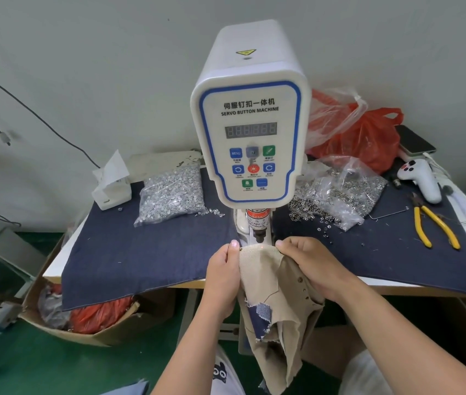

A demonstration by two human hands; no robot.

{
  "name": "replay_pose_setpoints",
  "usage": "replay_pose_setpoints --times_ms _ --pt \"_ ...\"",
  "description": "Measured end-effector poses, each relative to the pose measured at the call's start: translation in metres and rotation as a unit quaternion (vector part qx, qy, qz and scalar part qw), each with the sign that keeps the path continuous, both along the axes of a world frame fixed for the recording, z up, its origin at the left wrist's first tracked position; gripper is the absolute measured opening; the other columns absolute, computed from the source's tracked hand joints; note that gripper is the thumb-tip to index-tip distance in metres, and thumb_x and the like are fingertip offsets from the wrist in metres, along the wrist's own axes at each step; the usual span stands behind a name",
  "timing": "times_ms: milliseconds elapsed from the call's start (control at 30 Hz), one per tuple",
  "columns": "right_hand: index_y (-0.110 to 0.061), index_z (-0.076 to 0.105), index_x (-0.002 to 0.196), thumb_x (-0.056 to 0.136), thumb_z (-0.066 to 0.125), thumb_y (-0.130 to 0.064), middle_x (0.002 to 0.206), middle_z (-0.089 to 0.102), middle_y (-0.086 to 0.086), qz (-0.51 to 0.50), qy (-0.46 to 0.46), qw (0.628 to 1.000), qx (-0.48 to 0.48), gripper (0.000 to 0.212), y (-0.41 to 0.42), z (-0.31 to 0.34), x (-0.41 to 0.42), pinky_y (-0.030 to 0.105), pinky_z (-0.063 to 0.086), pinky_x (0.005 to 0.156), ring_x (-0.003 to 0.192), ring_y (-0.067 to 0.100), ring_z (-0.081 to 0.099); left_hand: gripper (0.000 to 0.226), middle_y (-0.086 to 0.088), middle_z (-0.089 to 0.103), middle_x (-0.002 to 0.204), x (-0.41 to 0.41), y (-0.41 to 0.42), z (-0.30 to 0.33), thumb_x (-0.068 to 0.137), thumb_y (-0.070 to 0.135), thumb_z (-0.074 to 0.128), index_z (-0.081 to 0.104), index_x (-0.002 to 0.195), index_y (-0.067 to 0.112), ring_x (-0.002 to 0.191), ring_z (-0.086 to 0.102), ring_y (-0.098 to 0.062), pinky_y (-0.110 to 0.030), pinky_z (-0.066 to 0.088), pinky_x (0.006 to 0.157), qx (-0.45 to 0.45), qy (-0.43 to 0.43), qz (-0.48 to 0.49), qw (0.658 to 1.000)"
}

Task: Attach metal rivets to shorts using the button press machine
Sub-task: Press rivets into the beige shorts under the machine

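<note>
- Where the punch of the servo button machine points down, a fold of the beige shorts is stretched directly beneath it, a small red light dot lying on the cloth.
- The left hand pinches the fold's edge between thumb and curled fingers just left of the punch; a small metal rivet shows at the thumb tip.
- The right hand grips the fold just right of the punch, fingers curled over the cloth, near a row of brown buttons.
- The rest of the shorts hangs below the machine, off the table edge, with a scrap of frayed blue denim against it.
- Dark denim sheet covers the table on both sides of the machine.
- Left of the machine: a clear bag of silvery rivet parts and a white box.
- Right of the machine: an open bag of ring-shaped metal parts, some spilled; behind it a red plastic bag; farther right, yellow-handled pliers and a white handheld device.
</note>
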State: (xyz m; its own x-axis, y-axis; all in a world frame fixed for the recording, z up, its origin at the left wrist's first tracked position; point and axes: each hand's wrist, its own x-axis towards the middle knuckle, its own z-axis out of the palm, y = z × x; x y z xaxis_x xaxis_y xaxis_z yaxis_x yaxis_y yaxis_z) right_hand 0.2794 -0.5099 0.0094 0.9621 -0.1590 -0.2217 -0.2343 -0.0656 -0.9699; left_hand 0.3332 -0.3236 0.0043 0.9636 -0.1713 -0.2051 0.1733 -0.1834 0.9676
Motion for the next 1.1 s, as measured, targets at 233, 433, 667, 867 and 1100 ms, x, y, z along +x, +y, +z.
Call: replay_pose_setpoints --times_ms 233,433,667,867,1100 --pt "-0.023 0.056 0.068 0.093 0.063 -0.046 0.067 0.045 0.002 -0.002 -0.003 1.000 -0.008 0.035 0.002 0.003 -0.003 0.035 0.035 0.069 0.065 0.015 0.042 0.052 -0.009 0.053 0.083 -0.001 0.001 0.001 0.112 0.038 0.044 0.051 0.091 -0.009 0.079 0.045 -0.022 -0.040 0.039 0.073 -0.010 0.005 -0.012 1.000" --pt "-0.013 0.070 0.081 0.102 0.060 -0.031 0.078 0.065 0.007 0.040 0.007 0.998 0.048 0.030 0.000 0.014 -0.012 0.034 0.045 0.074 0.074 0.020 0.057 0.039 -0.012 0.059 0.088 -0.010 0.004 0.013 0.112 0.039 0.043 0.060 0.091 0.011 0.082 0.049 -0.023 -0.039 0.043 0.076 -0.053 0.058 -0.014 0.997" --pt "-0.035 0.071 0.121 0.098 0.060 -0.016 0.127 0.070 -0.013 0.167 -0.014 0.985 -0.041 0.032 -0.005 0.023 -0.045 0.026 0.048 0.101 0.120 0.004 0.063 0.035 -0.003 0.059 0.073 -0.034 0.026 0.026 0.101 0.032 0.062 0.062 0.068 0.020 0.068 0.061 -0.016 -0.034 0.053 0.069 -0.316 0.206 -0.030 0.926" --pt "-0.050 0.043 0.133 0.091 0.070 -0.017 0.133 0.035 -0.037 0.180 -0.110 0.946 -0.244 0.060 0.008 0.019 -0.058 0.004 0.036 0.098 0.123 -0.010 0.046 0.037 0.003 0.037 0.062 -0.043 0.027 0.038 0.089 0.028 0.063 0.036 0.064 0.022 0.055 0.044 -0.013 -0.031 0.037 0.063 -0.479 0.235 -0.002 0.846" --pt "-0.025 0.058 0.073 0.104 0.057 -0.023 0.068 0.053 -0.014 0.181 -0.032 0.974 -0.133 0.031 0.004 0.026 -0.060 0.027 0.038 0.061 0.063 0.003 0.046 0.029 -0.007 0.062 0.074 -0.033 0.055 0.043 0.084 0.035 0.074 0.061 0.074 0.011 0.066 0.065 -0.022 -0.034 0.057 0.067 -0.439 0.208 0.009 0.874"
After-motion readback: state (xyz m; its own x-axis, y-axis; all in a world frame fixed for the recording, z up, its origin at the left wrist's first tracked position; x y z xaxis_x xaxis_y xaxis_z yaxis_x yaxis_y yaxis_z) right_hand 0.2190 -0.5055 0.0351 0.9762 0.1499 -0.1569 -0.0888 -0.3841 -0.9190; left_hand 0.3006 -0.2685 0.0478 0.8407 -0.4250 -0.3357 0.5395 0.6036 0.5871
